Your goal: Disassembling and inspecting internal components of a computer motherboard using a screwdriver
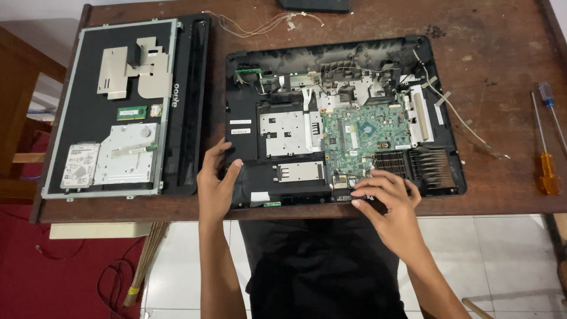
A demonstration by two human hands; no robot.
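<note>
Here the left hand (217,186) lies open on the near-left edge of the opened black computer case (345,118), apparently steadying it on the desk (502,53), while the right hand's (387,198) fingertips pinch a small part just below the green circuit board (363,133).

Setting: informal repair bench in a home-like room, not a fitted workshop. Evidence: worn brown wooden table (354,53) with scuffed top; opened black computer chassis (345,121) with green circuit board (363,133) exposed; detached screen panel (124,106) bearing a hard drive (80,165); loose wires (260,25); two screwdrivers (546,142) laid aside. Below: white tiled floor (502,260), red mat (47,266), broom (144,260).
</note>
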